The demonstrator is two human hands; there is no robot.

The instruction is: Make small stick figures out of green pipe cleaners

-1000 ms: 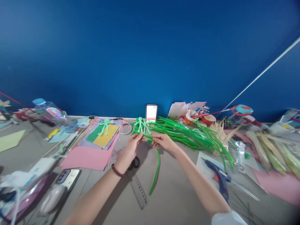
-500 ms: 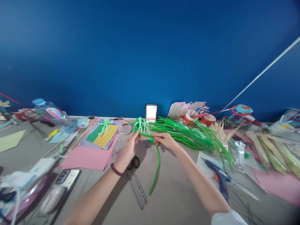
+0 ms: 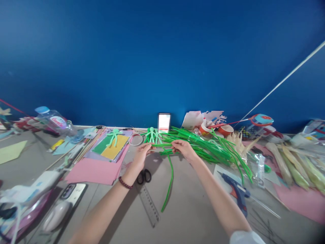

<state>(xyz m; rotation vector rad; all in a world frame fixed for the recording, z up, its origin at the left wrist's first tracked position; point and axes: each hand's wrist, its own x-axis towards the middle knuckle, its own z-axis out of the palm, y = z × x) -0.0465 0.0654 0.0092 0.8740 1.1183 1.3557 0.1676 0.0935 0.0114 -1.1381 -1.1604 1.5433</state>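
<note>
A clear plastic water bottle with a light-blue cap (image 3: 54,121) lies on its side at the far left of the grey table (image 3: 188,210). A stack of pink paper sheets (image 3: 95,170) lies near black-handled scissors (image 3: 144,176) and a clear plastic ruler (image 3: 149,204). A blue hot-glue gun (image 3: 237,193) rests to the right, near pale dried corn husks (image 3: 294,164).

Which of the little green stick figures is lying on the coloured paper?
The pale green figure on the left, lying on the yellow and green sheets. The other figures lie on the bare table, just beyond the left hand.
</note>
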